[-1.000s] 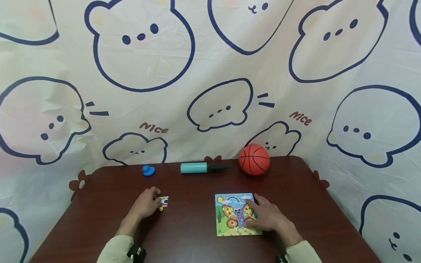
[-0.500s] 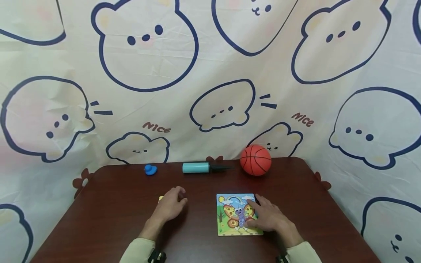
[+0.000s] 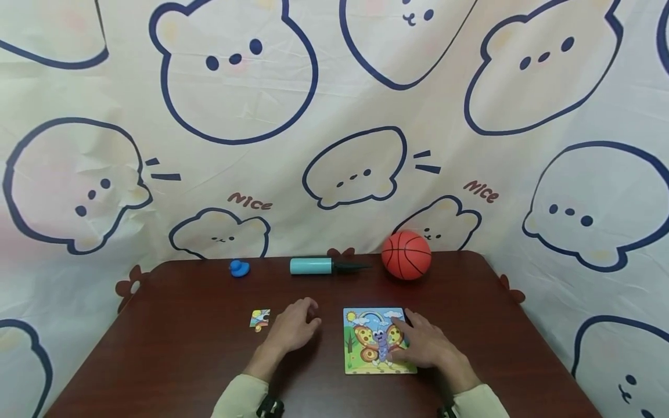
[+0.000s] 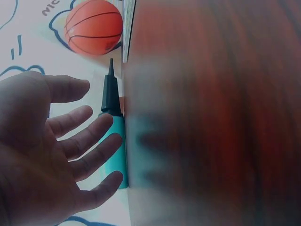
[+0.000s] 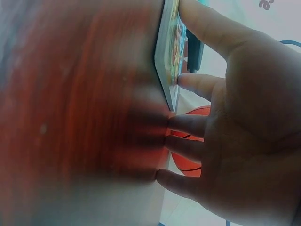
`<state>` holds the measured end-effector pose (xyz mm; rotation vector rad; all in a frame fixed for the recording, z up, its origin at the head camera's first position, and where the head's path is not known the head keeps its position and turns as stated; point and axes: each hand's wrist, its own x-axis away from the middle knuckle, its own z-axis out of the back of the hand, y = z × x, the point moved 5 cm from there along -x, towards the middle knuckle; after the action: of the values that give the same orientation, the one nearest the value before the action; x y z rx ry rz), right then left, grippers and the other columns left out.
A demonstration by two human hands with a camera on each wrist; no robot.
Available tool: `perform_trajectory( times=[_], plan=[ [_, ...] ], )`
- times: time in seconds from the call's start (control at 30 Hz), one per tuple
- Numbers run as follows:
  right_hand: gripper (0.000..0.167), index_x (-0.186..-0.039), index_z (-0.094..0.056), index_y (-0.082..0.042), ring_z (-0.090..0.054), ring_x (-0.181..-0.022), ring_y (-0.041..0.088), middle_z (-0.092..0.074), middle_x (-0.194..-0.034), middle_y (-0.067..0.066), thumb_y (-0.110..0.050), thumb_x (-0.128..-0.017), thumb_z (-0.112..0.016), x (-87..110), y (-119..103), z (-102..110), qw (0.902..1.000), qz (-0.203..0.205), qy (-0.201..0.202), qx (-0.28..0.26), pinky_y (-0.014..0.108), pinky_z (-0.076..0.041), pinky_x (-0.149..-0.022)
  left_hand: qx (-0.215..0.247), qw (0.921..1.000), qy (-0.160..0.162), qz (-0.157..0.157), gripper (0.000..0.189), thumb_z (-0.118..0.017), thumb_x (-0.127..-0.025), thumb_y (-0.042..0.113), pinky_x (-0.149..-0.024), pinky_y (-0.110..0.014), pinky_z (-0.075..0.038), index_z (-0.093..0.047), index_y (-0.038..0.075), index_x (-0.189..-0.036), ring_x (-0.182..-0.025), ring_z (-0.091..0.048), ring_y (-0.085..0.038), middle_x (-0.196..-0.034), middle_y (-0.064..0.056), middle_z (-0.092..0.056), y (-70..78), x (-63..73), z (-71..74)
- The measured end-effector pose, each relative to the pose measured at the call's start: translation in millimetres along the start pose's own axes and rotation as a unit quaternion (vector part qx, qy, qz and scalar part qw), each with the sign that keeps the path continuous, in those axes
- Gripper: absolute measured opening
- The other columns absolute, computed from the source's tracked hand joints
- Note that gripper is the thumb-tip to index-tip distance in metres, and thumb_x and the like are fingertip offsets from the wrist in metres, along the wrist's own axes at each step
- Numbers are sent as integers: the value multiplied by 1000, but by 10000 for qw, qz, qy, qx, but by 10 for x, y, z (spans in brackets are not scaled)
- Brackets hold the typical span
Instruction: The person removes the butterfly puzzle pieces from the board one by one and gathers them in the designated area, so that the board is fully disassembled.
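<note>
In the head view my left hand (image 3: 292, 326) hovers over the table between a small jigsaw piece (image 3: 259, 319) and a square butterfly puzzle (image 3: 380, 341). Its fingers are spread and slightly bent in the left wrist view, with nothing in them. The jigsaw piece lies alone on the wood, left of that hand. On the puzzle's right side rests my right hand (image 3: 430, 343), its thumb and index finger touching the board and the other fingertips down on the table beside it. That hand covers part of the picture's right edge.
Along the far edge of the dark wooden table (image 3: 157, 348) lie a blue toy duck (image 3: 239, 268), a teal hand pump (image 3: 310, 266) with a black nozzle, and an orange toy basketball (image 3: 406, 255). A cloth printed with cartoon bears (image 3: 235, 87) hangs behind and at the sides.
My left hand has let go of the jigsaw piece and moved right, leaving the piece uncovered on the table. The right hand stays on the puzzle. The head view has shifted slightly.
</note>
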<state>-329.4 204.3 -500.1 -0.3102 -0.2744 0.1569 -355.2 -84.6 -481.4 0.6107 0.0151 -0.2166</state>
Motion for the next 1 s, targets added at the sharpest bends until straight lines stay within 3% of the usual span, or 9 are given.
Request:
perform_trajectory(
  times=[0.37, 1.0],
  plan=[
    [87, -146, -44, -22, -26, -144, 41, -27, -157, 16, -63, -74, -71, -11, -3, 13, 10000, -2, 6, 7, 68, -24, -107, -2, 9999, -63, -121, 29, -65, -91, 29, -89, -51, -42, -60, 15, -116, -93, -55, -19, -103, -1, -63, 200, -44, -155],
    [88, -145, -44, -25, -28, -143, 41, -29, -157, 15, -66, -72, -70, -38, 32, -27, 9999, -15, 14, 113, 68, -27, -105, -334, 9977, -338, -474, 27, -67, -87, 29, -77, -45, -38, -64, 15, -111, -93, -49, -19, -98, 0, -58, 535, -144, -434]
  ],
)
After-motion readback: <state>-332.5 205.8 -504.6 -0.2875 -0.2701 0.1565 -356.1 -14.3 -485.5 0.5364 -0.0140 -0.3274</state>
